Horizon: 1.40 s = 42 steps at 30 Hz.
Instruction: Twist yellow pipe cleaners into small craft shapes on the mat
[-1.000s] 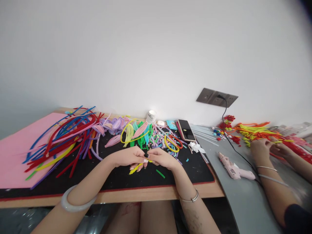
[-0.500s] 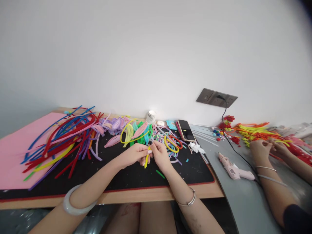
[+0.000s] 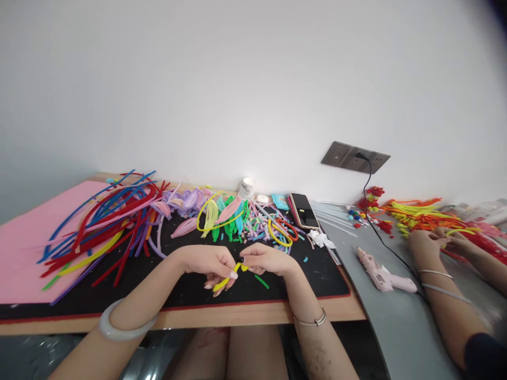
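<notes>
Above the black, red-edged mat [image 3: 317, 279], I observe the left hand [image 3: 208, 264] and right hand [image 3: 265, 259] pinching a slender yellow fuzzy stem [image 3: 222, 284]: probably light, soft, bendable; grip near ends.

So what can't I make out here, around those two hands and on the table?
All in the head view:
- Yellow strip: partly covered by the fingers of the left hand and right hand, so its full shape is unclear.
- Chopped pieces: too small and heaped to count.
- Pink sheet: cut off by the left edge, partly covered by long strips.
- Co-worker's sleeve: cut off by the picture's edge.
</notes>
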Tool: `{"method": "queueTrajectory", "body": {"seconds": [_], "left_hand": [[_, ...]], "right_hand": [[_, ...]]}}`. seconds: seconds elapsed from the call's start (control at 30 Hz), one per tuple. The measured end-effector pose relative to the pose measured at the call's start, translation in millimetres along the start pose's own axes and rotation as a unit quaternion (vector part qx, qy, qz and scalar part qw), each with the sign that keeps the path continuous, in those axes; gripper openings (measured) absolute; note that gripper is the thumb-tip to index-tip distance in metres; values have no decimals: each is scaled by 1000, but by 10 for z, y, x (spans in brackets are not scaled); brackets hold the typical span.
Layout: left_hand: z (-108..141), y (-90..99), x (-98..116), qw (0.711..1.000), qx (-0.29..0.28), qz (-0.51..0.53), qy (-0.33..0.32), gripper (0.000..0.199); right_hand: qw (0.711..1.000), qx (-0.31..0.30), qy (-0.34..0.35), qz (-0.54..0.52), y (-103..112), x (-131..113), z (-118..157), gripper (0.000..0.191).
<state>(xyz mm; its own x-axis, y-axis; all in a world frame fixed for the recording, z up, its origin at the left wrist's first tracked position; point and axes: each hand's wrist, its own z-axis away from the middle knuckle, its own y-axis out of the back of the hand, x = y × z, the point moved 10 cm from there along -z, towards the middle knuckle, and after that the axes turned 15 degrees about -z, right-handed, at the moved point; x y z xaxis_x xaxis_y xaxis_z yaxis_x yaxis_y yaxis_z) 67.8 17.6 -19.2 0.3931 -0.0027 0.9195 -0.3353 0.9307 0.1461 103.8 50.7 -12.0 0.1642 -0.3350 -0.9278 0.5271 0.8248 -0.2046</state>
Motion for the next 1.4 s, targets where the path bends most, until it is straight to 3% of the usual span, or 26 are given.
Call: {"method": "queueTrajectory", "body": {"seconds": [0.07, 0.13, 0.3, 0.37, 0.5, 0.63, 0.7, 0.77, 0.93, 1.03, 1.13, 1.23, 1.4], "left_hand": [[8, -45, -16, 1000, -22, -3, 6, 31], [-7, -6, -16, 1000, 1, 10, 6, 30], [-46, 381, 25, 974, 217, 60, -25, 32], [-73, 442, 19, 963, 260, 66, -26, 34], [-117, 496, 8, 946, 303, 100, -47, 37], [-120, 495, 29, 943, 301, 125, -72, 38], [-92, 487, 53, 947, 292, 116, -67, 37], [-51, 469, 75, 955, 275, 94, -49, 36], [-12, 253, 68, 989, 145, 9, 7, 34], [-18, 76, 29, 998, 51, -19, 16, 33], [-20, -14, 4, 999, 4, -31, 16, 31], [-22, 79, 18, 998, 49, -25, 8, 30], [23, 472, 66, 966, 258, 16, -22, 30]], "right_hand": [[999, -30, -14, 22, -80, 21, 2, 31], [1000, -11, 23, 1, -52, -42, -26, 32], [969, 158, 176, -74, 307, -216, -61, 34], [953, 215, 209, -40, 387, -242, -52, 33], [903, 312, 286, 75, 399, -383, 59, 30], [851, 381, 329, 152, 352, -490, 197, 30], [849, 380, 325, 173, 351, -512, 205, 29], [869, 347, 301, 184, 362, -517, 166, 28], [967, 126, 148, 164, 182, -342, -9, 31], [987, 10, 65, 149, -23, -202, 6, 29], [988, -56, 17, 141, -171, -96, 25, 27], [991, -12, 51, 126, -105, -143, -4, 27], [958, 171, 185, 141, 221, -388, 28, 28]]}}
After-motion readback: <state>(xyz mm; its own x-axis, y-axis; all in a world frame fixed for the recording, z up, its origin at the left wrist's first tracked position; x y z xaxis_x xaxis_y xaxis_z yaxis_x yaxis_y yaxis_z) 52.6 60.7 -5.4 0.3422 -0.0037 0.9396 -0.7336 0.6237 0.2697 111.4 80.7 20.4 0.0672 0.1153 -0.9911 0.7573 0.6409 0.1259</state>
